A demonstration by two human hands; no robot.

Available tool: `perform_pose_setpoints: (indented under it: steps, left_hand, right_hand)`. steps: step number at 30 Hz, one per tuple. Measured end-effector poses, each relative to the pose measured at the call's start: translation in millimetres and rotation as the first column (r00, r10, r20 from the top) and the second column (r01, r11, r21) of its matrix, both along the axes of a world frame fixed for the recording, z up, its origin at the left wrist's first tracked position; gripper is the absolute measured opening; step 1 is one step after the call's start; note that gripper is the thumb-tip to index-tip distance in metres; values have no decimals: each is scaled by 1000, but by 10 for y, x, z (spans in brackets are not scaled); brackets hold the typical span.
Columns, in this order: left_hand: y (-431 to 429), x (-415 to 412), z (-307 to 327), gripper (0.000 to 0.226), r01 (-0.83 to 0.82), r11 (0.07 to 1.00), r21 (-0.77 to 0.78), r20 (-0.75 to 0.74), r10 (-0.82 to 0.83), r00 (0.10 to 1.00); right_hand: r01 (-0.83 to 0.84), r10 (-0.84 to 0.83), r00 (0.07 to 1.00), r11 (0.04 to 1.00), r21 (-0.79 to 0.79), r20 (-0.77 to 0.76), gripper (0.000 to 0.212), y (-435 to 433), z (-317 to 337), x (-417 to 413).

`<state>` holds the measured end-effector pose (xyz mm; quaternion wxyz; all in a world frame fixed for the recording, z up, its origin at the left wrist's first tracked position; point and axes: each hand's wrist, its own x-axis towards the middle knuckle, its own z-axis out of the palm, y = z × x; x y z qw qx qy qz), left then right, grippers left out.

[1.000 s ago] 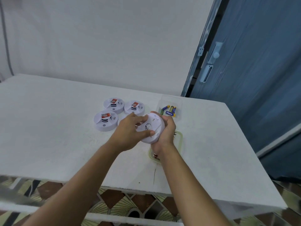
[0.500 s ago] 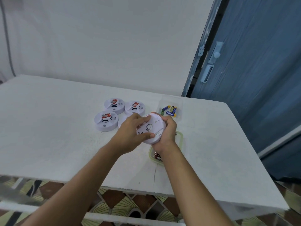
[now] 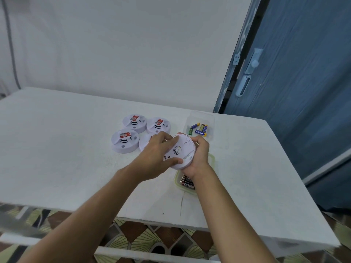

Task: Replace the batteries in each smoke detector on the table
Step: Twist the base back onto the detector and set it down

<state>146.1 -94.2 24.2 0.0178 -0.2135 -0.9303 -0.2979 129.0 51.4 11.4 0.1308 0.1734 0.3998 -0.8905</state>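
Held thing: a round white plastic smoke detector (image 3: 183,149) is lifted off the white table (image 3: 57,149) and tilted, its back face towards the camera, gripped between both hands.
Left hand: the left hand (image 3: 153,158) grips the detector's left side, its fingers curled over the upper edge and its thumb (image 3: 174,161) laid across the lower face.
Right hand: the right hand (image 3: 201,154) cups the right rim, with its fingers (image 3: 199,139) curled round the far edge.
Beyond the left fingers: three white detectors lie flat on the table, each with a red block on top. They are the nearest flat detector (image 3: 124,142), the far-left flat detector (image 3: 134,123) and the far-right flat detector (image 3: 158,125).
Behind the left knuckles: a half-hidden white disc (image 3: 145,144).
Beyond the right fingers: a clear plastic tray (image 3: 210,118) holds loose blue, green and yellow batteries (image 3: 198,129).
Under the right wrist: a green-rimmed clear container (image 3: 212,158) holds black EVEREADY batteries (image 3: 188,183) and is partly covered.
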Motion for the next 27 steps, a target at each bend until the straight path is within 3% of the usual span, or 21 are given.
perform_pose_setpoints:
  steps: [5, 10, 12, 14, 20, 24, 27]
  left_hand:
    - [-42, 82, -97, 59, -12, 995, 98, -38, 16, 999]
    - [-111, 176, -239, 79, 87, 982, 167, -131, -65, 989]
    - [-132, 146, -289, 66, 40, 980, 194, -205, 1, 979]
    - [-142, 134, -273, 50, -10, 968, 250, -245, 74, 967]
    - [-107, 148, -13, 19, -161, 811, 562, 88, 134, 987]
    - [-84, 108, 76, 31, -232, 652, 722, 291, 17, 957]
    - [-94, 72, 93, 34, -275, 597, 754, 375, -47, 926]
  right_hand:
    - [-21, 19, 996, 999, 26, 93, 33, 42, -19, -19]
    - [-83, 89, 994, 993, -83, 64, 43, 92, 29, -2]
    - [-115, 124, 990, 986, -120, 71, 51, 91, 61, 5]
    - [-171, 175, 982, 983, -61, 65, 57, 96, 76, 13]
    - [-161, 172, 985, 949, 272, -15, 54, 90, 124, 23]
    - [-104, 157, 980, 925, 367, -119, 40, 75, 187, 62]
    - [-36, 134, 971, 901, 431, -198, 35, 92, 201, 73]
